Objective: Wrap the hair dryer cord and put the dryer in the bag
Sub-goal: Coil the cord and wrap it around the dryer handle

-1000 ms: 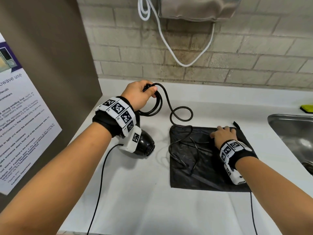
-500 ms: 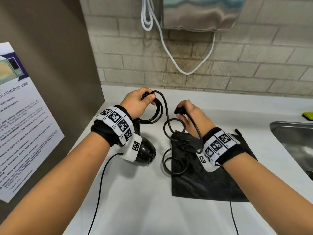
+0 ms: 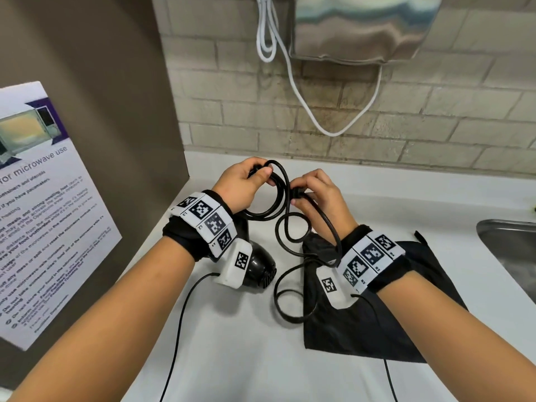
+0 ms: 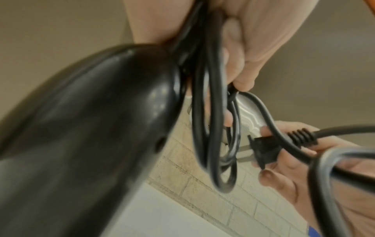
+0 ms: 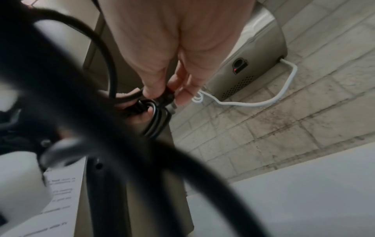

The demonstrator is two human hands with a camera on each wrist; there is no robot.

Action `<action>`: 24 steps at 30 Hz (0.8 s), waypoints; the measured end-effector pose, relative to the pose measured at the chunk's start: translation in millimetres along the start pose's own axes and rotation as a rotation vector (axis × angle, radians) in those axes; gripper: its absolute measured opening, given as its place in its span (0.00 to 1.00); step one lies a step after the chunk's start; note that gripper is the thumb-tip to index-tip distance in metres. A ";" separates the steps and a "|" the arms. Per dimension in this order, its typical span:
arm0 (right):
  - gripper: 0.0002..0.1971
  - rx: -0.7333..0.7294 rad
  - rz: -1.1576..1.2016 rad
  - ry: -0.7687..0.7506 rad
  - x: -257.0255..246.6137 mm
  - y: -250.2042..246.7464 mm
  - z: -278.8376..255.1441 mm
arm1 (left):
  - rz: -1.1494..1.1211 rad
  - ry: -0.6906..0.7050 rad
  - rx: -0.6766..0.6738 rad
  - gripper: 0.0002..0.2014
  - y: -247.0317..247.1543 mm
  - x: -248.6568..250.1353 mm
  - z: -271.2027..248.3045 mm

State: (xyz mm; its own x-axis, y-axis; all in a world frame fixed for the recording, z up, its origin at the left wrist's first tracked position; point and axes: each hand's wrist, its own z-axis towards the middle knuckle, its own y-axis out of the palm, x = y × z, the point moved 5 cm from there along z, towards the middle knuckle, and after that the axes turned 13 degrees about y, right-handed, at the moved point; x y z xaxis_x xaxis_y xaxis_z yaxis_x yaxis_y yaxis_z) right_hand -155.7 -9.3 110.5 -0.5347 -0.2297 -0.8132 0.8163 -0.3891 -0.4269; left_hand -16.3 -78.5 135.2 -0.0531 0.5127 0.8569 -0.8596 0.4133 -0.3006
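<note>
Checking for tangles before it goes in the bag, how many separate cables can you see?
2: the black dryer cord, held between both hands above the counter, and a white cable hanging from the wall unit. Thin wrist-camera wires aside.

Hair dryer (image 3: 259, 269) body: black plastic, glossy, smooth, soft highlights on the shell in the left wrist view; rear grille moulded plastic. Cord (image 3: 282, 227): black rubbery sheath, smooth, semi-gloss sheen along the loops. Plug (image 4: 263, 150): matt black moulded plastic, ribbed strain relief, bare metal prongs. Bag (image 3: 377, 323): black cloth, matt, creased. Counter (image 3: 232, 358): white, smooth, low sheen. Sink (image 3: 507, 245): brushed metal, dull reflective. Wall (image 3: 435, 134): beige brick-pattern tile, rough-looking, stained at the joints. Wall unit (image 3: 362, 27): satin metal casing; white cable (image 3: 327, 117) smooth plastic. Poster (image 3: 43, 198): printed paper, glossy. Wrist bands (image 3: 208, 219): black fabric, white matt plastic tiles.
</note>
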 end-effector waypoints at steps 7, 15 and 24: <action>0.09 -0.034 0.028 -0.050 1.4 6.6 -6.2 | 0.056 0.004 0.051 0.10 -3.5 -2.3 2.0; 0.11 0.023 -0.023 -0.063 -5.9 19.8 -5.7 | 0.017 -0.005 0.031 0.08 6.3 3.7 4.3; 0.11 0.109 -0.171 -0.197 -6.2 21.3 -2.7 | 0.021 -0.018 0.022 0.09 9.7 6.2 0.4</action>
State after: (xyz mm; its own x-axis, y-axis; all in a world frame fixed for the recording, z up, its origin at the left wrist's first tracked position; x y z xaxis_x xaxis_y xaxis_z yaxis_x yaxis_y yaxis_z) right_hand -134.3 -13.8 105.4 -0.7032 -0.3171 -0.6364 0.6883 -0.5279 -0.4975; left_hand -25.2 -71.6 137.8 -0.0806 0.5072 0.8580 -0.8689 0.3860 -0.3098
